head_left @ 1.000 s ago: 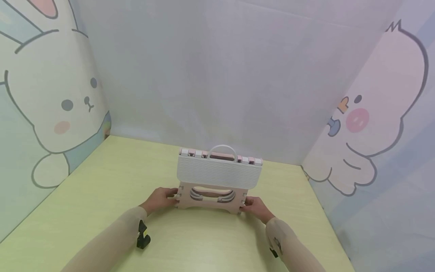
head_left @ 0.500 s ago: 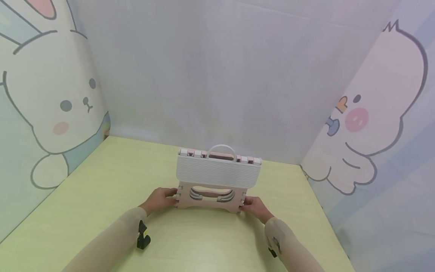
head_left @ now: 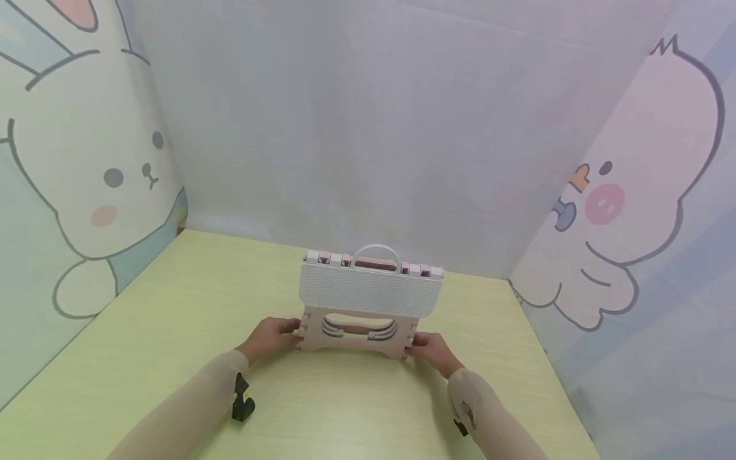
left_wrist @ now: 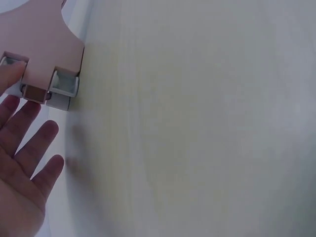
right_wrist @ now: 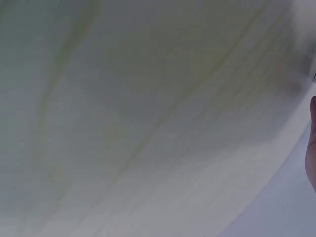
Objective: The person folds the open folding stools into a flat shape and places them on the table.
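A folding step stool [head_left: 368, 291] stands upright on the table in the head view, with a white textured panel above, a pale pink leg panel [head_left: 356, 348] below and a thin carrying handle [head_left: 376, 247] on top. My left hand [head_left: 271, 337] holds the left side edge of the leg panel. Up close in the left wrist view, its thumb [left_wrist: 12, 74] lies on the notched edge, while the other fingers [left_wrist: 37, 145] stretch along and below it. From the other side, my right hand [head_left: 435, 352] grips the right edge low down; the right wrist view catches only a sliver of that hand [right_wrist: 312, 143].
A pale yellow-green table [head_left: 345, 415] bears the stool. Behind it rises a plain light curtain [head_left: 356, 128], with a cartoon rabbit [head_left: 109, 160] on the left side wall and a cartoon chick [head_left: 638, 160] on the right. Black wrist straps show at both sleeves.
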Action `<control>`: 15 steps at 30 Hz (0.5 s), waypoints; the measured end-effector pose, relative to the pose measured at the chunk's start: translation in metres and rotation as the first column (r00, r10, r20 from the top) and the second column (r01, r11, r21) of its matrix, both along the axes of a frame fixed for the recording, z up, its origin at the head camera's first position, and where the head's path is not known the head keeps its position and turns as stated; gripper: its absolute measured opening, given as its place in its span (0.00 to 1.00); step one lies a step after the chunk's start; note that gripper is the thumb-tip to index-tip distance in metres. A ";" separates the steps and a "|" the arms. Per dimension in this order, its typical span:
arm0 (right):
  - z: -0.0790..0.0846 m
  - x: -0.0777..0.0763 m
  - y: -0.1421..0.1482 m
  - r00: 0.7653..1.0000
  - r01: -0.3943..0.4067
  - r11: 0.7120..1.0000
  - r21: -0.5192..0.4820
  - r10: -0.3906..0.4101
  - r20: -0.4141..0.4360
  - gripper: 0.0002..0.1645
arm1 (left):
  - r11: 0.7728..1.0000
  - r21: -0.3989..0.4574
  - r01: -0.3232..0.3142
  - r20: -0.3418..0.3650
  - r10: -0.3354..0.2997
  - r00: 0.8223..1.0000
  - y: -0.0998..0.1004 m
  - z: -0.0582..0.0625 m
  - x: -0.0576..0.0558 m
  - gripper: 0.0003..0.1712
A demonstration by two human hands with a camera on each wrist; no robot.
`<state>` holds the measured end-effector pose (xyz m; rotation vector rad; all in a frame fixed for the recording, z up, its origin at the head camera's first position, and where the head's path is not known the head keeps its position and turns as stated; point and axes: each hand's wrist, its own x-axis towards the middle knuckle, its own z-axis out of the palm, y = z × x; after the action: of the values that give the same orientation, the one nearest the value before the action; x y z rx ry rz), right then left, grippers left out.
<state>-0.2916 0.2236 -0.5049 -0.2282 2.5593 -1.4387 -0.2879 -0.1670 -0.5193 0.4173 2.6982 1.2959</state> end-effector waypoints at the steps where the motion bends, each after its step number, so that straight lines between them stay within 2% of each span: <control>1: 0.000 0.000 0.000 1.000 0.003 1.000 -0.003 -0.003 0.002 0.23 | 1.000 -0.001 0.000 0.000 0.000 1.000 0.000 0.001 0.000 0.24; 8: 0.001 0.002 -0.001 1.000 0.011 1.000 -0.023 -0.010 0.011 0.22 | 1.000 -0.019 -0.007 0.019 0.007 1.000 0.002 0.006 0.001 0.22; 15: 0.001 0.003 -0.001 1.000 0.020 0.999 -0.041 -0.020 0.006 0.20 | 0.999 -0.029 -0.014 0.020 0.015 1.000 0.001 0.003 -0.001 0.21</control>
<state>-0.2883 0.2225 -0.5035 -0.2049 2.5364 -1.4982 -0.2886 -0.1660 -0.5161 0.3803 2.7041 1.2567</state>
